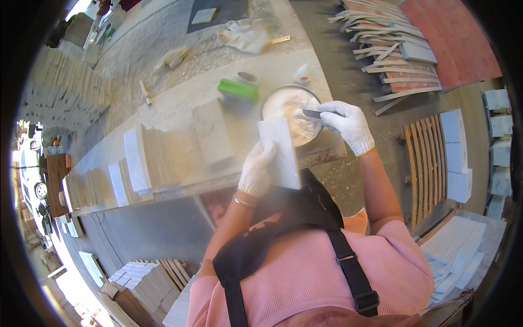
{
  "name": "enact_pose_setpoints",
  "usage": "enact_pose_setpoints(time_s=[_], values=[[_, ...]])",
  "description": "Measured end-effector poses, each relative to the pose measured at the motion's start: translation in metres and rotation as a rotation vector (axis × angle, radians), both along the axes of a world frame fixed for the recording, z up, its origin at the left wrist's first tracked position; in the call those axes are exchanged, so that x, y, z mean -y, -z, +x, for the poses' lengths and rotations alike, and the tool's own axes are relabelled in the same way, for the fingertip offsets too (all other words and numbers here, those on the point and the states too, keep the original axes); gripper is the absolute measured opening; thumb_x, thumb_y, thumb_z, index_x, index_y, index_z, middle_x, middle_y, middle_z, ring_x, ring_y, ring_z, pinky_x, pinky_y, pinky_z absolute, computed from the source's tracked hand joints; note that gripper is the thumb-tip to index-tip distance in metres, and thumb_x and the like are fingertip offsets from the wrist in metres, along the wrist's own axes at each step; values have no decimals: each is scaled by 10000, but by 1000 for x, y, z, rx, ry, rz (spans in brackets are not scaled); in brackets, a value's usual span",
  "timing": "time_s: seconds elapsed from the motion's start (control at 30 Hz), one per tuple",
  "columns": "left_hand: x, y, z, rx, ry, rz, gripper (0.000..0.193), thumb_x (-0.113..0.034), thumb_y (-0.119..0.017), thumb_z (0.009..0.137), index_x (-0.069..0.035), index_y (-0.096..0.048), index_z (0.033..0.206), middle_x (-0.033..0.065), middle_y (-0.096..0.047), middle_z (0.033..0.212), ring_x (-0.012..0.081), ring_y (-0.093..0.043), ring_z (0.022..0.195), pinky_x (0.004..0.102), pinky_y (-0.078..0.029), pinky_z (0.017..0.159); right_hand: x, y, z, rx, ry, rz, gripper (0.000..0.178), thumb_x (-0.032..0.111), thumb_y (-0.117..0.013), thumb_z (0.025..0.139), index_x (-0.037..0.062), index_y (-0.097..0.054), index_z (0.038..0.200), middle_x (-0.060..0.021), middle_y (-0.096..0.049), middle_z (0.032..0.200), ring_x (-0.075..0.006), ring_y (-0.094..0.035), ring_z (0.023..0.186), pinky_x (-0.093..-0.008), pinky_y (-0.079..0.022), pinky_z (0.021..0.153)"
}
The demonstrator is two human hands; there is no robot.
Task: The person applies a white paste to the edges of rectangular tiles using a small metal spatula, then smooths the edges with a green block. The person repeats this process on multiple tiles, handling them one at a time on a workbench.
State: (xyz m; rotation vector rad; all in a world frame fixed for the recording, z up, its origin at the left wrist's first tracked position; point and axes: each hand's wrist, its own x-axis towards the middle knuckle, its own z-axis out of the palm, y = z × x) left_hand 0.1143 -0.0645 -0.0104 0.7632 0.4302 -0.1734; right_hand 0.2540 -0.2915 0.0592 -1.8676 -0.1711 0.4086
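Both hands are clad in white knitted gloves. A pale grey-white rectangular stone tile (280, 152) is grasped in the left hand (256, 170). The tile is held raised and tilted in front of the body, beside the near-left part of the pan; the thumb is laid on its face near the left edge, presumably so that most of that face is left free.

A small, flat, dark blade (311, 113) is pinched at its right end in the right hand (348, 125), with the tip directed leftward over a round dark-rimmed pan (293, 85) filled with soft white material (283, 103). Whether that material is touched by the tip cannot be told. The grip at one end appears chosen to keep the fingers clear of the contents.

The pan is set near the right edge of the pale, dusty desk (180, 98), apparently to shorten the right hand's reach. A bright green rectangular block (237, 90) is placed just beyond it, to the left. Pale stone tiles (143, 158) are stood on edge in a row farther left, seemingly to save space.
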Motion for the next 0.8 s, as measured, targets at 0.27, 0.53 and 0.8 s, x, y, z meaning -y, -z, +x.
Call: enact_pose_setpoints(time_s=[0.27,0.53,0.8], values=[[3,-5,3,-22,-8,18,267,-220,-612,1082,-50,-611,1287,37,-669,1101,160,-653,952,352,-560,855,-1,-23,-12,-65,42,127,257,105,-732,941,20,-762,1181,-3,-737,889,-50,-612,721,-210,-434,618],[3,-3,3,-32,7,55,342,-203,-624,1054,5,-602,1325,25,-653,1192,123,-589,1079,311,-470,986,-14,-39,-26,34,19,159,223,47,-731,933,-8,-772,1146,-34,-749,948,-61,-638,785,-219,-489,686],[5,-17,4,-47,11,84,362,-220,-636,1047,10,-610,1324,33,-660,1206,126,-593,1100,310,-468,989,-13,-39,-27,159,23,95,219,2,-735,921,-25,-776,1133,-68,-766,1076,-99,-679,921,-246,-538,829]])
